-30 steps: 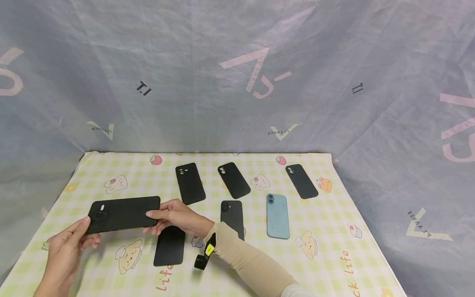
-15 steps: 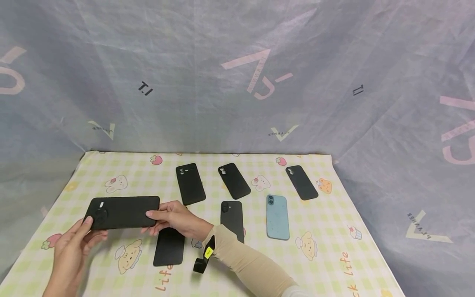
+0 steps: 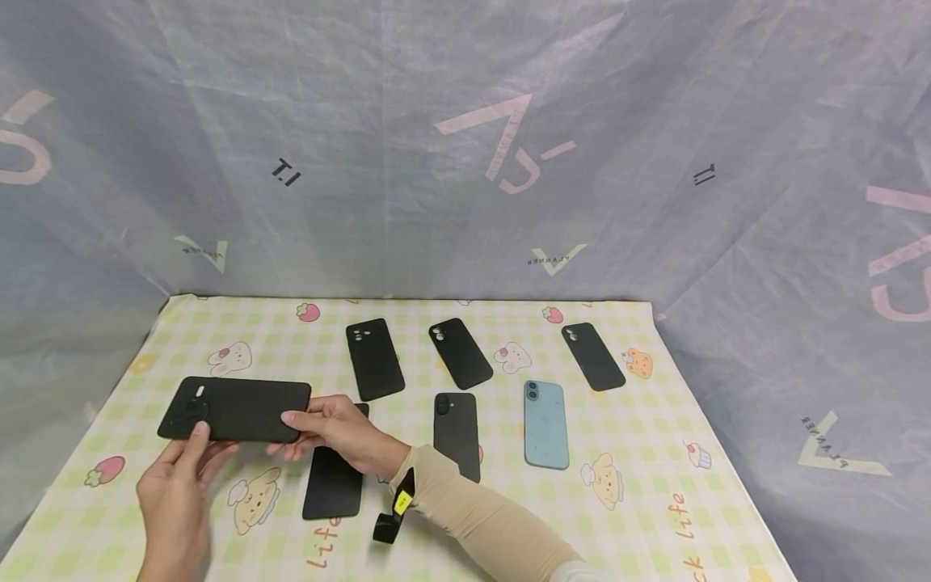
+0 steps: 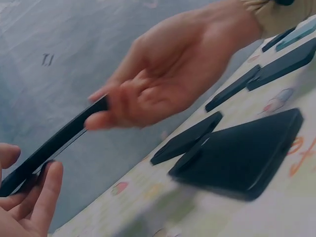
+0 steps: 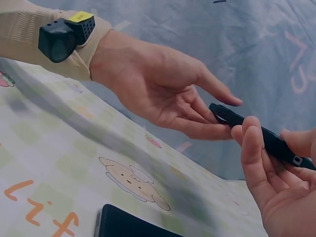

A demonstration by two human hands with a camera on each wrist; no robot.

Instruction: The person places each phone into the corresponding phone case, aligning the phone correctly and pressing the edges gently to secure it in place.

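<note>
Held between both hands above the tablecloth is a black phone case (image 3: 243, 408), lying sideways, with a round camera ring and a pale slot at its left end. My left hand (image 3: 178, 497) grips its lower left edge, thumb on the camera ring and fingers beneath. The right hand (image 3: 349, 432) pinches the right end, thumb on top, fingers underneath. In the left wrist view a thin second layer shows along the case's (image 4: 54, 143) underside; I cannot tell how far a phone sits inside it. A black phone (image 3: 332, 485) lies partly hidden under the right hand.
Three black phone cases with camera cutouts lie at the back: a left one (image 3: 375, 360), a middle one (image 3: 461, 353) and a right one (image 3: 593, 356). Before them lie a dark phone (image 3: 457, 432), partly behind the right sleeve, and a light blue phone (image 3: 545, 424). Grey curtains (image 3: 436, 202) enclose the table.
My left hand has slid rightward along the lower edge, its thumb going from the left end onto the camera ring. The case has tilted slightly; the right hand keeps its pinch.
</note>
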